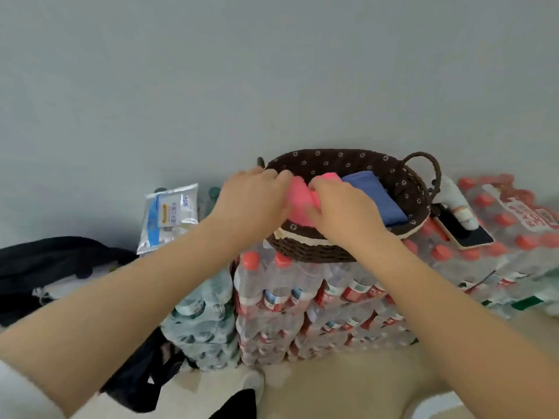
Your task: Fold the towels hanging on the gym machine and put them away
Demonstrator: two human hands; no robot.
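While stowing: both hands tuck the pink towel (298, 196) into the basket (311, 247), centre frame.
Left hand (252, 199): fingers curled, gripping pink towel.
Right hand (341, 208): likewise gripping, steadying the fold.
Blue towel (375, 195): already inside, right.

Single view, head-worn, wide-angle. Looks forward and down from person's head, along both forearms toward plain wall. Close range: left hand (252, 201) and right hand (341, 207) mid-frame, at basket (314, 249) on stacked bottle packs (302, 313). Floor at bottom edge. Strong barrel distortion at edges. No second view for overlap.
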